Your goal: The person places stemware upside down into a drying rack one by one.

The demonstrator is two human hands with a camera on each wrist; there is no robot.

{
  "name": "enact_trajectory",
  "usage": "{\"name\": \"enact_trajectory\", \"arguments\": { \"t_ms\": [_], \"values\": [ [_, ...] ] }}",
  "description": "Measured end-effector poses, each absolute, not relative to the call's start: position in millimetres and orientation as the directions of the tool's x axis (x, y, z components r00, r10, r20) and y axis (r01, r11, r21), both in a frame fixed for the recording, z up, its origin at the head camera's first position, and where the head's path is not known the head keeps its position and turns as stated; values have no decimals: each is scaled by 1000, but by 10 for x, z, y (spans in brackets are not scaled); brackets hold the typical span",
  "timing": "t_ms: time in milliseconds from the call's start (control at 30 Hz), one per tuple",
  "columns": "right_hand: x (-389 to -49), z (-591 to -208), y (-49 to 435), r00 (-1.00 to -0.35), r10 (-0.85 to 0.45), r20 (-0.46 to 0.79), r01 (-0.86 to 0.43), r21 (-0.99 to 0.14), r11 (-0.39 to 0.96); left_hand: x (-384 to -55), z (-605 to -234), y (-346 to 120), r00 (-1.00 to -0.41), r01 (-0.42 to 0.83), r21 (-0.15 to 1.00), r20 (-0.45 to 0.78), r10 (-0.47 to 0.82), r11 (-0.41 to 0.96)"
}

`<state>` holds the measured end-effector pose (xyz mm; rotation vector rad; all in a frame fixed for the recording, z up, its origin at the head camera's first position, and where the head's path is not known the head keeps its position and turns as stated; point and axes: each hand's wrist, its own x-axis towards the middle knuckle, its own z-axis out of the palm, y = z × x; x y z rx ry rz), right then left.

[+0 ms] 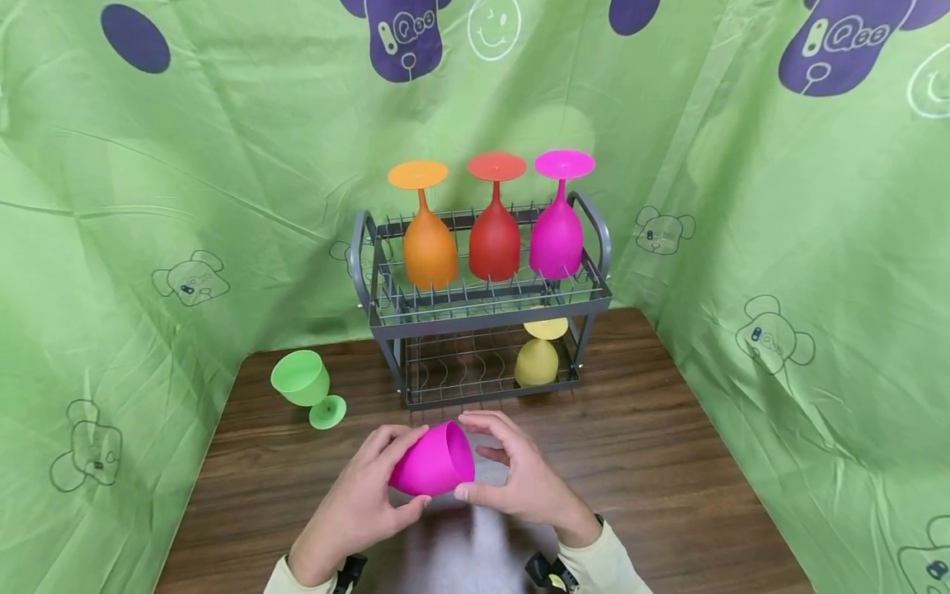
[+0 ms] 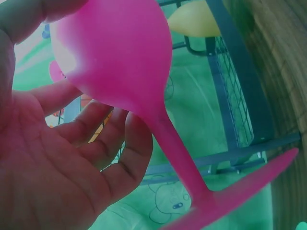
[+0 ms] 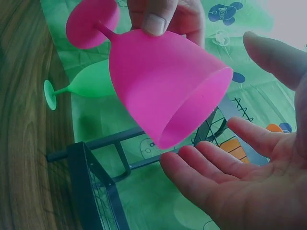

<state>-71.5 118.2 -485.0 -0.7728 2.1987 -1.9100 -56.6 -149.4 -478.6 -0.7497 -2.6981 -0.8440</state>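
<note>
A pink goblet (image 1: 426, 462) is held tilted over the table, its open mouth facing right in the head view. My left hand (image 1: 371, 487) grips the bowl between thumb and fingers. In the left wrist view the goblet's stem (image 2: 180, 153) and foot stick out past the fingers. Close to the rim, my right hand (image 1: 523, 478) has its thumb and fingers spread around the mouth. The right wrist view shows those fingers (image 3: 206, 167) apart from the bowl, holding nothing.
A two-tier dish rack (image 1: 490, 322) stands behind the hands. Upside down on top are orange (image 1: 430, 252), red (image 1: 495, 243) and magenta (image 1: 557, 243) goblets; a yellow goblet (image 1: 537, 363) is below. A green goblet (image 1: 300, 379) sits at left on the wooden table (image 1: 668, 462).
</note>
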Motion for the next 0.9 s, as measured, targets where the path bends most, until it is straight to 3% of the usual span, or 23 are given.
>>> {"name": "enact_trajectory", "arguments": {
  "t_ms": [300, 900],
  "values": [
    [-694, -4957, 1176, -887, -433, 163, -234, -965, 115, -542, -4796, -1427, -826, 562, 449, 351, 441, 694],
    [-680, -5038, 1185, -901, -412, 137, -132, -990, -40, -540, -4762, -1374, -828, 559, 417, 317, 462, 716]
  ]
}}
